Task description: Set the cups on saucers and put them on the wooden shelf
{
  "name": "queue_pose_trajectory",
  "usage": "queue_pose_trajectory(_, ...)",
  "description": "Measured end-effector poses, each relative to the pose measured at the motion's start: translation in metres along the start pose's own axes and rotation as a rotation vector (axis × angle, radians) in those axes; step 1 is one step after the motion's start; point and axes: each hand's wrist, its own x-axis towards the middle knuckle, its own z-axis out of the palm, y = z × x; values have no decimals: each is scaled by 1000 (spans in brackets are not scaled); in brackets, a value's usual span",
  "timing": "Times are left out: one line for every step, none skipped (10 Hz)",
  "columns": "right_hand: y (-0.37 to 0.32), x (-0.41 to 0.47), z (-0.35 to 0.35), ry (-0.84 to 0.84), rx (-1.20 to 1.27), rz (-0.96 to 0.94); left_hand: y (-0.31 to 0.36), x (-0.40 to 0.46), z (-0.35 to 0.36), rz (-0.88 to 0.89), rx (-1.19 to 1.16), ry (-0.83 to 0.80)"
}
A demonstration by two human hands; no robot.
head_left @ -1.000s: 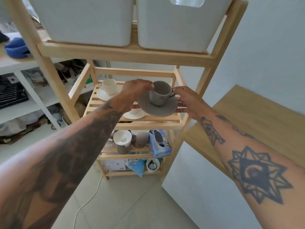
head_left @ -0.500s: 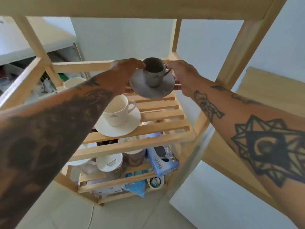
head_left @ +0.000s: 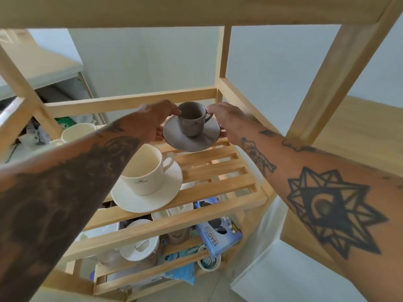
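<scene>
Nearest the camera, the person's two forearms reached forward into the middle tier of the wooden shelf [head_left: 218, 171]. Below and just short of the left grip stood a white cup [head_left: 145, 171] on its white saucer [head_left: 148, 201], already parked at the front of the slats, probably set to the left so that the right side was free. Beyond it the left hand [head_left: 156, 118] and the right hand [head_left: 229, 118] carried the grey saucer [head_left: 192, 139] between them, each grip closed on an opposite edge of its rim, fingers tucked beneath. The grey cup [head_left: 192, 120] stood upright on that saucer, its handle turned toward the right grip; the thumbs seemed to rest at the cup's lip, likely to stop it sliding. The saucer looked slightly raised over the rear slats, not yet resting. A second pale cup [head_left: 77, 131] sat far left of the left grip, partly hidden by the arm.
</scene>
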Motion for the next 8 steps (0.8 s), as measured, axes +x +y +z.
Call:
queue_pose_trajectory(4, 7, 5, -8, 0, -3, -3, 10, -6, -24, 38, -37)
queue_pose_trajectory(11, 12, 11, -23, -21, 10, -7, 19, -7, -47, 64, -53)
queue_pose_trajectory(19, 20, 14, -11, -46, 22, -11, 29, -5, -68, 108, -66)
queue_pose_trajectory(21, 24, 17, -4, -46, 21, -14, 35, -4, -84, 134, -79)
queue_pose_trajectory(24, 28, 18, 2, -59, 16, -14, 37, -5, -85, 157, -97)
queue_pose_trajectory(26, 28, 17, -7, -74, 31, -13, 36, -4, -78, 216, -125)
queue_pose_trajectory(24, 27, 16, 3, -87, 40, -10, 33, -5, -76, 255, -141)
queue_pose_trajectory(19, 22, 13, 22, -96, 1, -8, 22, -7, -32, 239, -23)
